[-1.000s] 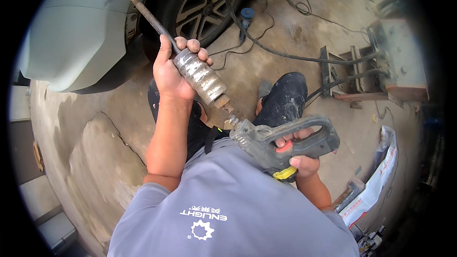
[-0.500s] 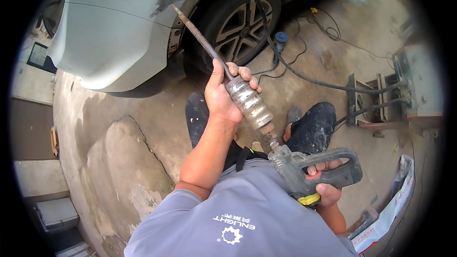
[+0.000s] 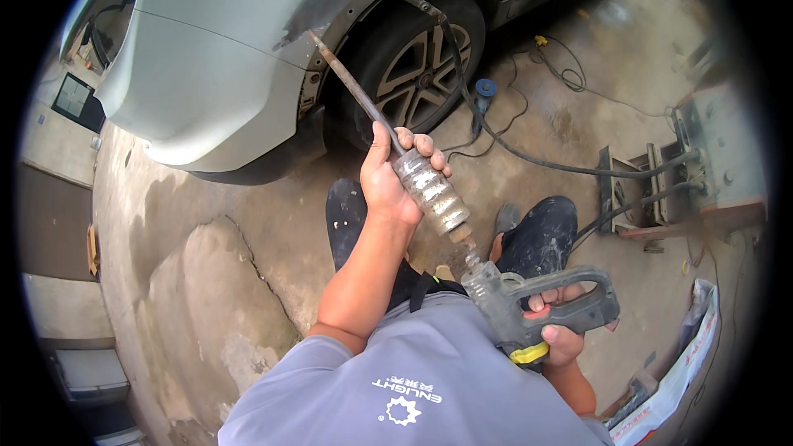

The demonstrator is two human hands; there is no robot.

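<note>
My left hand [image 3: 388, 182] is closed round a slide-hammer puller, its fingers on a ribbed metal weight [image 3: 431, 194] and the base of a long steel rod [image 3: 355, 87]. The rod's pointed tip is at a sanded grey patch [image 3: 301, 33] on the pale car panel [image 3: 206, 74]; whether it touches I cannot tell for sure. My right hand [image 3: 560, 339] grips the puller's black handle [image 3: 504, 297], which has a red trigger and a yellow lever, held low over my lap.
A wheel [image 3: 413, 91] sits under the arch. A blue corded tool [image 3: 485, 91], thick cables [image 3: 562, 161] and thinner cords lie on the concrete floor [image 3: 182, 248]. A metal machine [image 3: 727, 165] stands at right, a white sack [image 3: 698, 330] below it. My knees [image 3: 537, 231] flank the puller.
The view has shifted, so car, hands and tool sit farther right and lower, with more car showing. Both hands keep their grip, and the rod's tip stays at the grey patch.
</note>
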